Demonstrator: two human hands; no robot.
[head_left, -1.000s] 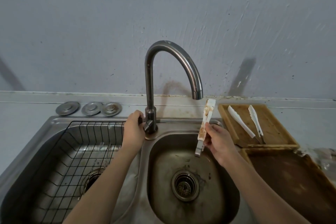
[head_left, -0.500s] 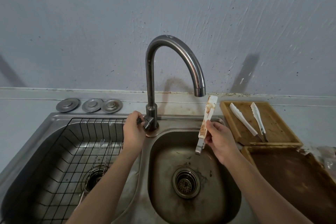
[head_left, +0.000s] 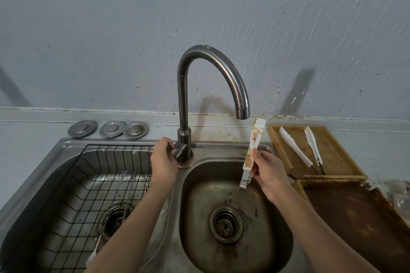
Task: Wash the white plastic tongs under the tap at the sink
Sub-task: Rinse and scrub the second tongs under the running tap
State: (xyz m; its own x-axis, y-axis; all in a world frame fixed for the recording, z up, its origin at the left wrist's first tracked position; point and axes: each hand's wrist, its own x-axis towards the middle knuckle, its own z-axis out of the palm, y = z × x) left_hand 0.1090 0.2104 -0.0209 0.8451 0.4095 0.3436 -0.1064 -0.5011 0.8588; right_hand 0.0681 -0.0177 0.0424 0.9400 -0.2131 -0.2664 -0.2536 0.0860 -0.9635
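Tongs held up at the spout, no water seen running.

Left of the left hand (head_left: pixel 163 162): wire rack (head_left: pixel 88 195) in the left basin, three lids (head_left: pixel 108 129) on the bench behind. Left grip curled on the tap (head_left: pixel 184 99) lever. Right hand (head_left: pixel 267 173) pinching stained tongs (head_left: pixel 253 150) near-upright over the sink (head_left: pixel 221 184), top end just below and right of the spout. Right of that grip: tray (head_left: pixel 332 150) with two white pieces (head_left: pixel 295 147), well apart.

tongs (head_left: pixel 253 149): white plastic, brown-stained | closed, near upright | just right of tap spout (head_left: pixel 242 113), over sink basin (head_left: pixel 275 217)
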